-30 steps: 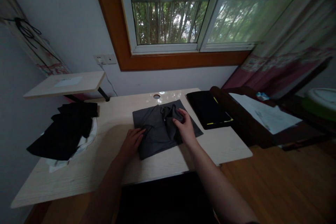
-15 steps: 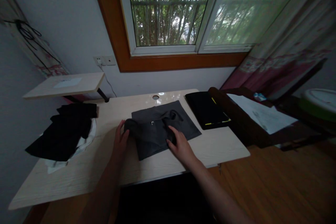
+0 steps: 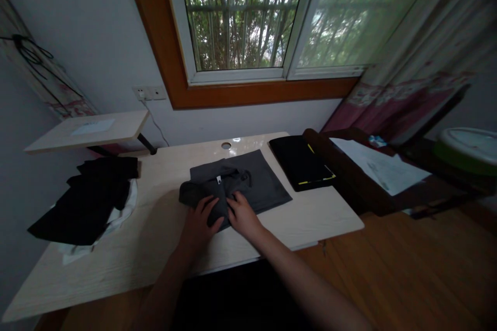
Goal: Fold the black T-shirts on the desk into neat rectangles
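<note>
On the pale wood-grain tabletop (image 3: 318,220) I see a rumpled dark-grey cloth garment (image 3: 267,181). My left hand (image 3: 199,221) and right hand (image 3: 245,218) touch its near side; whether their fingers clamp it, I cannot tell. Its small white label (image 3: 218,180) is unreadable.

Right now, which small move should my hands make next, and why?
Perhaps smooth the bunched part of the dark gray garment flat: the left hand and right hand both touch it there, and it looks rumpled around its white label, while its right part lies flat.
</note>
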Motion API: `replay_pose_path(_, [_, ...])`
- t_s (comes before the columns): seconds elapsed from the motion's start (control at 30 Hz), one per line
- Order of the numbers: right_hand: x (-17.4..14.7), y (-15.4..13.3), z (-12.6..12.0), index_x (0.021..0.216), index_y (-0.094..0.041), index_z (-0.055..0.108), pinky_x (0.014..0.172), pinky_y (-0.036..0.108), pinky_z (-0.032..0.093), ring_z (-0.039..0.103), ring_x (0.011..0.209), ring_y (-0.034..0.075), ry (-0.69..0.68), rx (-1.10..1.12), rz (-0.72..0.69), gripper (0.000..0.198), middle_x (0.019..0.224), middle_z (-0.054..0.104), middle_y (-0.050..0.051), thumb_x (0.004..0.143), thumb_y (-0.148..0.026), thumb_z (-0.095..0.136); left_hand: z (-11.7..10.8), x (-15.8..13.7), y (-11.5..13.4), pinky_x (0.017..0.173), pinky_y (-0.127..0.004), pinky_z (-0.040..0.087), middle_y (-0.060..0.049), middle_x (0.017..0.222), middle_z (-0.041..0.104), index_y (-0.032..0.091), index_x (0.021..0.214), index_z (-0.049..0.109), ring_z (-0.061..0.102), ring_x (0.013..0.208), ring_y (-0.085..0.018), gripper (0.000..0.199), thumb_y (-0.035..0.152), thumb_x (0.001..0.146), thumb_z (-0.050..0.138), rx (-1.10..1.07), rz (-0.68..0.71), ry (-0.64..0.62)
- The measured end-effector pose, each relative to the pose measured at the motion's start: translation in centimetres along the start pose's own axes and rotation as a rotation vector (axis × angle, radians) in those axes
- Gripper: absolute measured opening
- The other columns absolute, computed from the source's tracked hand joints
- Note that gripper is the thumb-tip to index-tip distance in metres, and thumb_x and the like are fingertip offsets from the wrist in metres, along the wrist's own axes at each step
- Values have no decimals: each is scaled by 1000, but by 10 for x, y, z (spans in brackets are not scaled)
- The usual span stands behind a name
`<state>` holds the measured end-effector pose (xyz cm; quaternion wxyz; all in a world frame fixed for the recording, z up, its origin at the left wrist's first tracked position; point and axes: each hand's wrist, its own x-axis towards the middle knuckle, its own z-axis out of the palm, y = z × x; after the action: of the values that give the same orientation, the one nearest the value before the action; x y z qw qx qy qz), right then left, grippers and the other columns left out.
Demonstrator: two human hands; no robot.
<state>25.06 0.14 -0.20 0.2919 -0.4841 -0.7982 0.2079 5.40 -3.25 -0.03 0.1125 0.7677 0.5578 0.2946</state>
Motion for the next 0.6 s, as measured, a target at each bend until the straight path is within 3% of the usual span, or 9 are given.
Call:
replay_pose_path(0.27, [20, -31, 29, 124, -17, 65, 113, 43, 43, 49, 129, 28, -58, 181, 4, 52, 136, 51, 14, 74, -5, 62, -14, 0, -20, 115, -52, 41, -11, 140, 59, 25, 139, 59, 55, 132, -27, 44, 42, 100, 49, -232, -103, 70])
replay_pose_path(0.47, [32, -57, 54, 127, -18, 66, 112, 43, 45, 54, 128, 28, -48, 369, 14, 55, 135, 55, 14, 74, -6, 64, -24, -14, -25, 114, -53, 43, -12, 135, 61, 23, 133, 61, 58, 128, -29, 45, 45, 94, 59, -203, -207, 220])
replay_pose_path(0.6, [38, -65, 58, 120, -19, 71, 110, 40, 47, 59, 125, 27, -18, 482, 106, 52, 132, 62, 12, 70, -4, 64, -31, -18, -22, 110, -50, 47, -11, 129, 64, 22, 125, 65, 61, 121, -28, 40, 42, 91, 62, -184, -219, 300])
